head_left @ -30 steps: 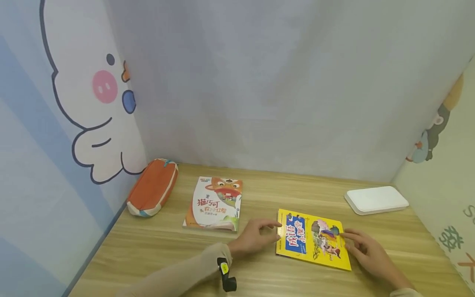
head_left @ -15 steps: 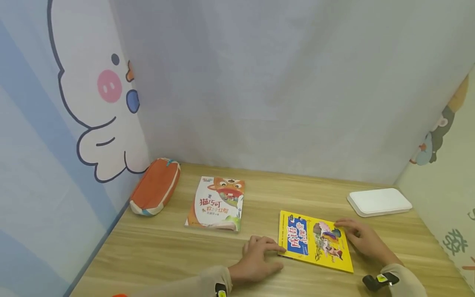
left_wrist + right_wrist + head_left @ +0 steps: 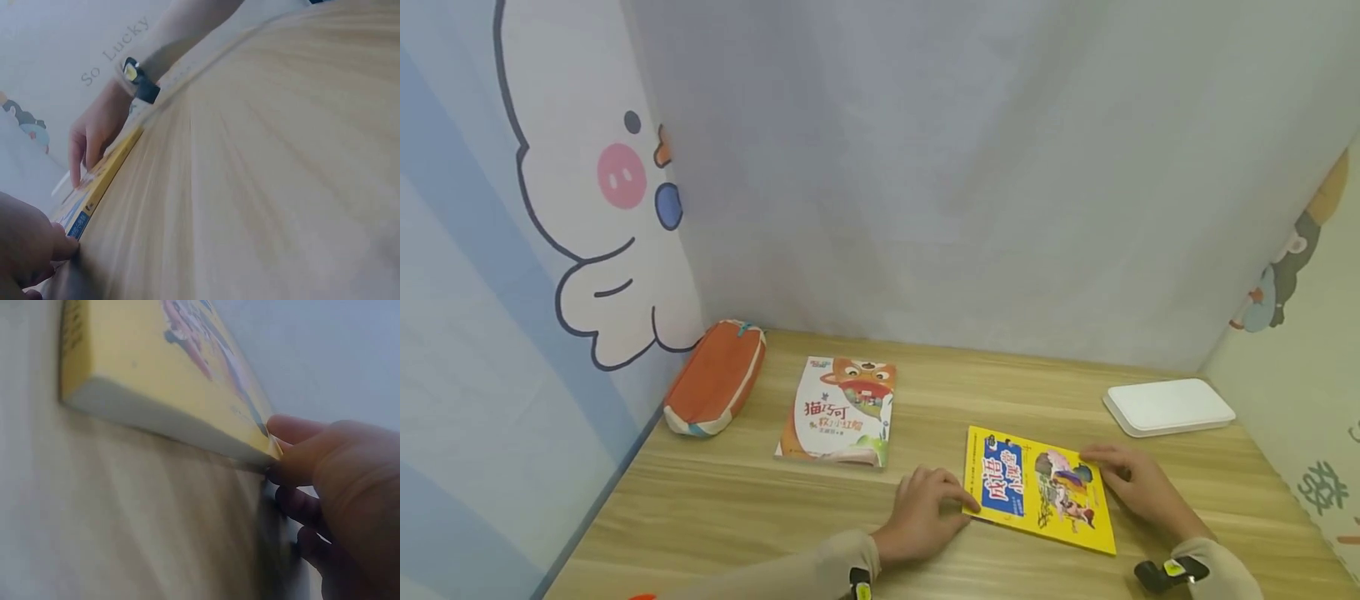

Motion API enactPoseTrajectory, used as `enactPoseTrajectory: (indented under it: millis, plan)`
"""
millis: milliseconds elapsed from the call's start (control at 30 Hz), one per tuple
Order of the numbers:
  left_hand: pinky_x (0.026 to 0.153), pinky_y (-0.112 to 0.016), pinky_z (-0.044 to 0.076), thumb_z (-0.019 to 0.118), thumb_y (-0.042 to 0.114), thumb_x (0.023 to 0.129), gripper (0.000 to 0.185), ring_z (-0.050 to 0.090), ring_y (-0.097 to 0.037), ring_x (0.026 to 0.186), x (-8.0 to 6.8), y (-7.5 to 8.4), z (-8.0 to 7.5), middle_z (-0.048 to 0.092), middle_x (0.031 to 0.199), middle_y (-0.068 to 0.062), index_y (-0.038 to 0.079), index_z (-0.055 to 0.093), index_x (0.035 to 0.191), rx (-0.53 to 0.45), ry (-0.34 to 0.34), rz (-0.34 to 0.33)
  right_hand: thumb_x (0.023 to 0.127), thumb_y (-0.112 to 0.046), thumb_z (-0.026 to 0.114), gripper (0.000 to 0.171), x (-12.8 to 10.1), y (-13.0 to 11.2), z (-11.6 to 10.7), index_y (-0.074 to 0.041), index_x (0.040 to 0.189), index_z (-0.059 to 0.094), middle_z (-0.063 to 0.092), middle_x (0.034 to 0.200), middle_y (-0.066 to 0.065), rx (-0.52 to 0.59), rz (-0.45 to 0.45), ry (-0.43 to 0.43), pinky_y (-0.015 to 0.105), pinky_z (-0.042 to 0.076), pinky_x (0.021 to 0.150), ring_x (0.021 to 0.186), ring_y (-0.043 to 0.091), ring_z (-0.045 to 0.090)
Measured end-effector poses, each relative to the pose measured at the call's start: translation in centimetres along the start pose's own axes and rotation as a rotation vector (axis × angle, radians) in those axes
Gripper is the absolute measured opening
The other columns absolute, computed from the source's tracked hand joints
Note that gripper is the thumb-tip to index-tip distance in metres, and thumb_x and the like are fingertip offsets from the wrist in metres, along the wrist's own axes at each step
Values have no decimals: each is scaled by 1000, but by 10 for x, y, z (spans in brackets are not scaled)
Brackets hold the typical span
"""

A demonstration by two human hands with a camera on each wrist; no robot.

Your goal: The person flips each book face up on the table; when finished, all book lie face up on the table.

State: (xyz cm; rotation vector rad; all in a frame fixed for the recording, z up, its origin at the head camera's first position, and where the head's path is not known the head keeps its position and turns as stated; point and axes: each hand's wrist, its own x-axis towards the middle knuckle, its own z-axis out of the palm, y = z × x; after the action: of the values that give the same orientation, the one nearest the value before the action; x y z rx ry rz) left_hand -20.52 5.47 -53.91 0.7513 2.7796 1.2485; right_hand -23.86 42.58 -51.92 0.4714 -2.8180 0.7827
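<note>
A yellow book [image 3: 1037,487] with a blue title panel lies flat on the wooden table [image 3: 700,517], slightly askew. At its lower left corner, my left hand [image 3: 922,512] pinches the cover and spine edge between index finger and thumb. The left wrist view shows these fingers [image 3: 62,244] against the spine end. My right hand [image 3: 1142,492] holds the upper right corner by thumb and index finger. Close up in the right wrist view, that thumb [image 3: 297,464] touches the page edge, while the other fingers curl loosely below.
A white picture book [image 3: 838,412] lies left of the yellow one. Behind it at the left wall is an orange pencil case [image 3: 715,379]. A white rectangular box [image 3: 1170,407] sits at the back right. A grey curtain [image 3: 940,183] closes off the rear.
My left hand has slid from the book's left edge down to its lower left corner. My right hand has moved up to the upper right corner. The book has not visibly shifted.
</note>
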Motion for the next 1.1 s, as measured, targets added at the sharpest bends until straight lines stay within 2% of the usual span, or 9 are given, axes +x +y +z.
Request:
enactPoseTrajectory:
  millis: [100,267,367,433,567,733,900,1000,1100]
  plan:
    - [85,-27,34,82,26,86,13,48,-3,96,8,-10,8,66,104,15,35,79,95,35,45,60,87,8,72,32,-8,-1,-1,-12,110,80,74,121,16,-7,-3,39,12,49,88,110,-11,54]
    - [82,-24,39,81,20,87,11,55,-2,93,26,-22,7,69,102,12,29,79,93,-3,29,98,84,7,73,31,-22,-4,-3,-11,108,81,74,120,17,-8,60,50,12,51,86,107,-18,49]
    - [78,-21,42,78,14,90,11,54,-1,87,37,-23,-2,70,102,9,24,79,94,-72,-29,62,83,6,74,31,-31,-5,-3,-12,107,81,74,118,15,-5,81,55,13,52,82,104,-20,48]
    - [75,-20,43,76,10,91,11,53,-1,82,44,-22,-7,71,104,5,20,79,95,-97,-57,42,81,6,75,31,-38,-6,-2,-11,106,81,74,114,14,2,63,72,15,52,78,101,-19,49]
    - [73,-19,44,73,9,94,9,53,-2,80,61,-22,-11,73,104,3,17,78,95,-68,-65,43,79,7,77,32,-50,-10,0,-10,106,81,72,109,10,35,33,103,15,51,73,97,-17,50]
    - [83,-23,50,72,7,94,11,60,-6,89,82,-27,-9,74,102,1,17,77,93,4,-17,54,81,5,77,34,-64,-19,5,-15,109,80,70,109,-1,45,56,94,8,48,80,100,-17,51]
    - [93,-30,53,72,6,94,11,64,-13,99,100,-33,-8,72,103,0,16,76,95,62,3,67,81,4,78,36,-77,-35,16,-17,109,80,67,107,-6,75,63,96,15,50,73,92,-11,52]
    - [98,-32,53,71,6,95,10,66,-16,104,112,-35,-9,73,107,-1,15,76,97,66,-7,85,78,4,81,39,-83,-46,25,-21,109,80,67,104,-11,83,36,113,18,49,71,89,-7,53]
    - [103,-35,53,70,7,96,11,68,-18,112,121,-38,-11,75,112,-2,15,77,101,26,-25,75,78,1,83,40,-88,-55,34,-23,110,80,65,102,-14,92,25,109,18,47,72,88,-6,51]
